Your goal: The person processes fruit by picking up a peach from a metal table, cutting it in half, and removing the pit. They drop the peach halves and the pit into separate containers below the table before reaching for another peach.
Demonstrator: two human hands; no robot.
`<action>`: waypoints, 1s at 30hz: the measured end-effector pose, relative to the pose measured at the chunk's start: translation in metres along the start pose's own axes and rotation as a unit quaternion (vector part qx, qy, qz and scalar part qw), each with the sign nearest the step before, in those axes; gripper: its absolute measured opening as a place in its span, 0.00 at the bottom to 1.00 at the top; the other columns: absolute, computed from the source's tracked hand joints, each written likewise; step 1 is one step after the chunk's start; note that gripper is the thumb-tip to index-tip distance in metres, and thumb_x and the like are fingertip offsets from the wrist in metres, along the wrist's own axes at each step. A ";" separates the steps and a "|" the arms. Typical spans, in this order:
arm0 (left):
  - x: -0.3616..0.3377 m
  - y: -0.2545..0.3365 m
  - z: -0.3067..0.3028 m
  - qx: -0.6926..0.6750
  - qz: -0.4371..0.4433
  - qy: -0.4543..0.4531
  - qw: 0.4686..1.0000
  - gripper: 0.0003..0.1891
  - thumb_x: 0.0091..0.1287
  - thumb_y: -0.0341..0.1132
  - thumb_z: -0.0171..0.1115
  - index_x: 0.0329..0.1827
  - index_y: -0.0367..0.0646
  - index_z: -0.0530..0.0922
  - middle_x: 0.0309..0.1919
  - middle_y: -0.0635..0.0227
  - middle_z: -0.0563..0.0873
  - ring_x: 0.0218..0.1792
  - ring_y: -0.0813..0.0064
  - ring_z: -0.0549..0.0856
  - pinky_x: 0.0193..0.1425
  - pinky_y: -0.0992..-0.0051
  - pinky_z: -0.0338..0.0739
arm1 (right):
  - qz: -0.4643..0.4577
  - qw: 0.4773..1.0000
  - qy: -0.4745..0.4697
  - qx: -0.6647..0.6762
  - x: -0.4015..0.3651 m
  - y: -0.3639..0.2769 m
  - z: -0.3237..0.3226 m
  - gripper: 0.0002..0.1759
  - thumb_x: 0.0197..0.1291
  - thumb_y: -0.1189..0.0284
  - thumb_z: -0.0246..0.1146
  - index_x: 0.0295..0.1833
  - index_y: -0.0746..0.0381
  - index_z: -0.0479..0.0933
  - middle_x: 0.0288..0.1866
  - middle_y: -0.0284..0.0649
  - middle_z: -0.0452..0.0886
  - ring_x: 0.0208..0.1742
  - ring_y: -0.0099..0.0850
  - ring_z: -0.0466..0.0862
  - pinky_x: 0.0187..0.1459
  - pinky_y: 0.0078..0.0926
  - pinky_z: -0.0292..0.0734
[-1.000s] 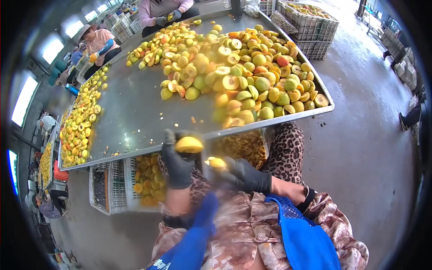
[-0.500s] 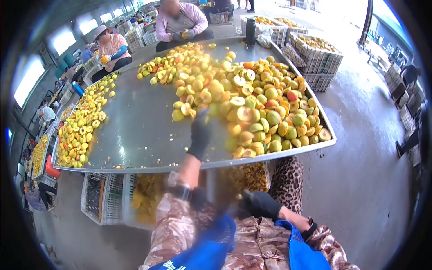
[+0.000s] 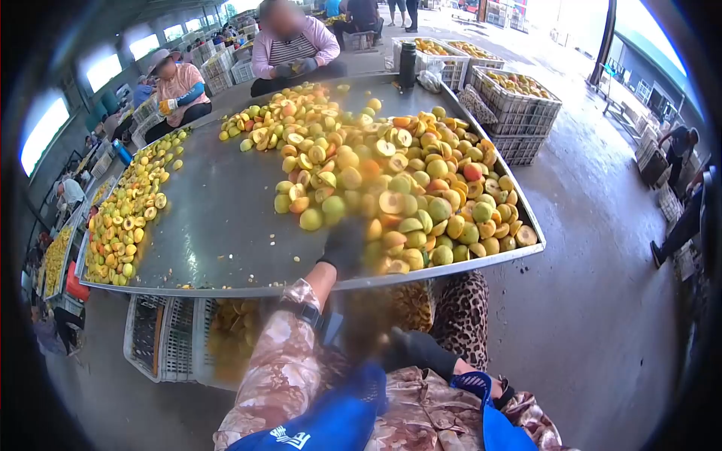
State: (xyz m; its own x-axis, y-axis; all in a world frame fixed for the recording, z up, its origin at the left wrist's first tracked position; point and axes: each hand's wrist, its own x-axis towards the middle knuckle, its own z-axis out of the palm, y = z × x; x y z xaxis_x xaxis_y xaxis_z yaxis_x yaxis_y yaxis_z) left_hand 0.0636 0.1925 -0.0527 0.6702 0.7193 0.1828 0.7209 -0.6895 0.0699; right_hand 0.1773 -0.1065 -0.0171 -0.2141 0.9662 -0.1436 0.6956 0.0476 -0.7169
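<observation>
My left hand (image 3: 346,246), in a dark glove, is over the near part of the metal table (image 3: 218,218), right at the edge of a heap of yellow-green halved stone fruit (image 3: 444,188). Its fingers are smeared by motion and a blurry patch in the view. Lower down, close to my lap, my right hand (image 3: 421,352) wears a dark glove too, with its fingers curled in. What it holds, if anything, is lost in the blur. Below the table edge, between the hands, fruit pieces (image 3: 414,304) fill a container beside my leopard-print leg covering (image 3: 461,316).
More halves (image 3: 124,225) lie along the table's left side. White plastic crates (image 3: 177,342) stand underneath. Two people (image 3: 297,49) sit across the table. A dark bottle (image 3: 407,64) is at the far corner, with stacked fruit crates (image 3: 519,105) behind on the right.
My left hand has drawn back toward the near table edge, and several halves at the heap's near edge lie differently. The right hand stays low by my lap. The view has shifted slightly.
</observation>
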 end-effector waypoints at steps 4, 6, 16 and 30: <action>-0.024 -0.040 0.003 -0.452 -0.070 0.141 0.878 0.20 0.64 0.24 0.64 0.60 0.40 0.79 0.50 0.55 0.87 0.50 0.59 0.88 0.56 0.60 0.85 | -0.075 0.993 0.083 -0.043 -0.011 0.006 -0.006 0.16 0.68 0.55 0.66 0.48 0.55 0.78 0.41 0.53 0.84 0.39 0.54 0.86 0.36 0.50 0.81; -0.042 -0.030 -0.028 -0.715 -0.160 0.123 0.670 0.16 0.71 0.31 0.64 0.59 0.36 0.79 0.49 0.58 0.87 0.44 0.67 0.90 0.50 0.68 0.88 | -0.039 0.987 0.158 0.014 -0.003 0.003 -0.016 0.15 0.69 0.59 0.66 0.45 0.59 0.75 0.33 0.53 0.83 0.35 0.57 0.85 0.34 0.50 0.79; -0.123 0.095 -0.107 -0.937 -0.056 0.036 0.343 0.27 0.85 0.50 0.48 0.72 0.36 0.72 0.68 0.52 0.80 0.70 0.53 0.79 0.74 0.54 0.77 | -0.057 0.955 0.258 0.135 0.035 -0.043 -0.053 0.18 0.68 0.65 0.65 0.55 0.66 0.74 0.36 0.63 0.83 0.42 0.64 0.84 0.42 0.57 0.78; -0.120 0.132 -0.127 -0.890 -0.103 0.109 0.430 0.26 0.85 0.51 0.44 0.66 0.35 0.75 0.63 0.55 0.82 0.59 0.66 0.82 0.66 0.65 0.78 | -0.050 0.940 0.282 0.184 0.035 -0.042 -0.045 0.17 0.70 0.65 0.64 0.50 0.67 0.70 0.35 0.63 0.82 0.41 0.65 0.83 0.41 0.58 0.76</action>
State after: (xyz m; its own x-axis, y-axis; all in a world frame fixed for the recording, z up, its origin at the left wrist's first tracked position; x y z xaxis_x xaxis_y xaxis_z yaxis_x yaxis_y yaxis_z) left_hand 0.0564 0.0044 0.0592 0.4530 0.8890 0.0673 -0.6465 0.2756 0.7114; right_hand 0.1714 -0.0628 0.0384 0.2050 0.9471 0.2468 0.3844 0.1540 -0.9102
